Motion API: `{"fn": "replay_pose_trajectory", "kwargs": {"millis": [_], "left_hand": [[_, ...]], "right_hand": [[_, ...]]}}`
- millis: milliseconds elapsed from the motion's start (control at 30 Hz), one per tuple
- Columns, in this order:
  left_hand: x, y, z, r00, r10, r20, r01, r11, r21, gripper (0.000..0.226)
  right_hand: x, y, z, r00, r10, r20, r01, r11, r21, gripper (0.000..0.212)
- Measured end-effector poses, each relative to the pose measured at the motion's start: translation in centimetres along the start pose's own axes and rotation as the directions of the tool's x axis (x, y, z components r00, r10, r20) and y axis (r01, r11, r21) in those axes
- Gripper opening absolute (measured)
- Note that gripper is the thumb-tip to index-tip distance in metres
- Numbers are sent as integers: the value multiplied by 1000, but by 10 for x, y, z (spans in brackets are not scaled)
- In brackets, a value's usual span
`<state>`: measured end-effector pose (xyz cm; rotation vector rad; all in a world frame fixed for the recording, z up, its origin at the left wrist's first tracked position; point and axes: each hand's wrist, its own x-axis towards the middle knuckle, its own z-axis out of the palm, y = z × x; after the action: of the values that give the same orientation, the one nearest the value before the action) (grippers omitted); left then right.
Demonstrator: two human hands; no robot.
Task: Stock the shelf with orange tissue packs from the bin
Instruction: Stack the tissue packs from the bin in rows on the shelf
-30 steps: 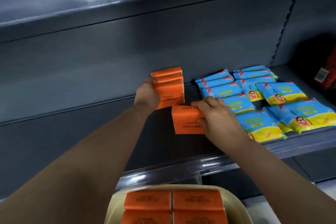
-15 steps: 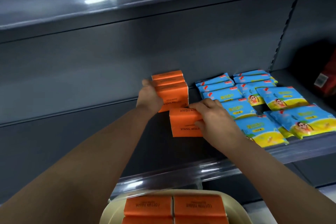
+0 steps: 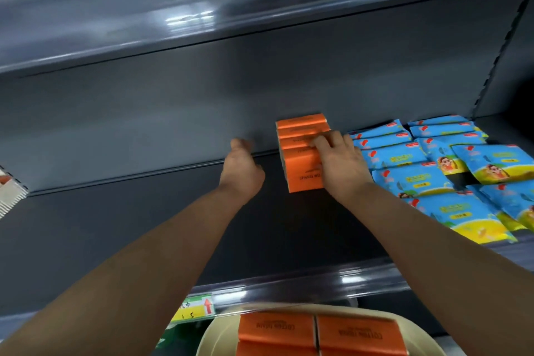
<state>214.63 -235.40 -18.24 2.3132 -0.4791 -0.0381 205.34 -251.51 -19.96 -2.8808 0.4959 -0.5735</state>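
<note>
Right hand (image 3: pixel 341 165) flat atop orange tissue pack row (image 3: pixel 300 153), left hand (image 3: pixel 241 170) loosely curled, empty, at its 9 o'clock: best press that flank, squaring packs toward blue packets (image 3: pixel 404 159) at 3 o'clock.

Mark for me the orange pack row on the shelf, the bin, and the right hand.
orange pack row (image 3: pixel 302 176): head view, front pack's printed face.
bin (image 3: pixel 213 335): head view, left cream rim.
right hand (image 3: pixel 341 163): head view, back of the hand.
</note>
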Motion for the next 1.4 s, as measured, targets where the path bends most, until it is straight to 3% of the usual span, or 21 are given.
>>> {"fn": "replay_pose_trajectory", "kwargs": {"millis": [400, 667, 833, 967, 1233, 1400], "left_hand": [[-57, 10, -9, 988, 131, 76, -133, 991, 11, 38], [-154, -5, -36, 904, 289, 314, -341, 932, 123, 30], [-225, -20, -37, 862, 304, 406, -396, 904, 163, 29], [-261, -35, -28, 866, 292, 407, -391, 901, 187, 28], [-293, -65, -22, 945, 183, 270, -259, 924, 281, 27], [-303, -70, -22, 941, 218, 260, -296, 901, 316, 24]], "right_hand": [[-51, -10, -30, 999, -34, -23, 33, 997, -68, 58], [-183, -18, -53, 997, -78, 18, 76, 993, 94, 44], [-270, -16, -59, 979, -129, 155, 111, 986, 122, 28], [-308, -16, -59, 972, -122, 203, 97, 987, 130, 24], [-320, -16, -52, 962, -43, 269, 34, 999, 38, 29], [-321, -23, -45, 966, 1, 260, -4, 1000, 9, 24]]}}
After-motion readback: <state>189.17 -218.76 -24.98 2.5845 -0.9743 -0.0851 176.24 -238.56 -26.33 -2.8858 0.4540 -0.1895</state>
